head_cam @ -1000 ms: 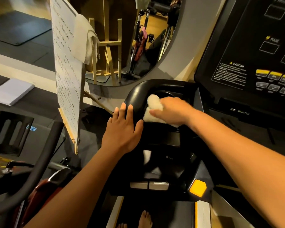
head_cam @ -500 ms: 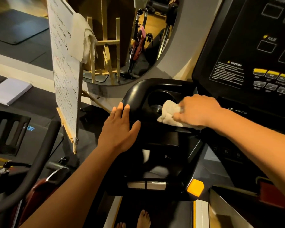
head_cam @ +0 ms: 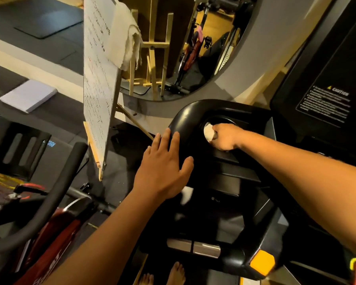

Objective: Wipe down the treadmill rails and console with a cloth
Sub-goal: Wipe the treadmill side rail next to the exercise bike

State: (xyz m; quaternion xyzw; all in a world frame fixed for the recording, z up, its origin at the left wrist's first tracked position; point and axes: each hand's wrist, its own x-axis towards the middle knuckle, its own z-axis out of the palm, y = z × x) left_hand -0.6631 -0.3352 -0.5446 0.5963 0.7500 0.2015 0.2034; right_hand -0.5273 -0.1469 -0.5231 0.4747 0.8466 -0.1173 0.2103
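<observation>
My right hand (head_cam: 225, 136) is closed around a small white cloth (head_cam: 209, 132) and presses it down into the round cup holder (head_cam: 224, 120) in the black left wing of the treadmill console (head_cam: 193, 116). Only a bunched bit of the cloth shows beside my knuckles. My left hand (head_cam: 164, 171) lies flat, fingers spread, on the outer left edge of that black wing, holding nothing. The console's dark display panel (head_cam: 327, 95) with a caution label rises at the right.
A whiteboard on a wooden easel (head_cam: 99, 79), a white towel (head_cam: 127, 42) draped over it, stands close on the left. A red exercise bike with a black handlebar (head_cam: 49, 202) fills the lower left. A curved mirror (head_cam: 193, 48) lies ahead. My bare feet (head_cam: 173, 274) stand below.
My right hand moved the cloth from the tray's left edge rightward, then forward and down into the cup holder. My left hand stayed flat on the console's edge.
</observation>
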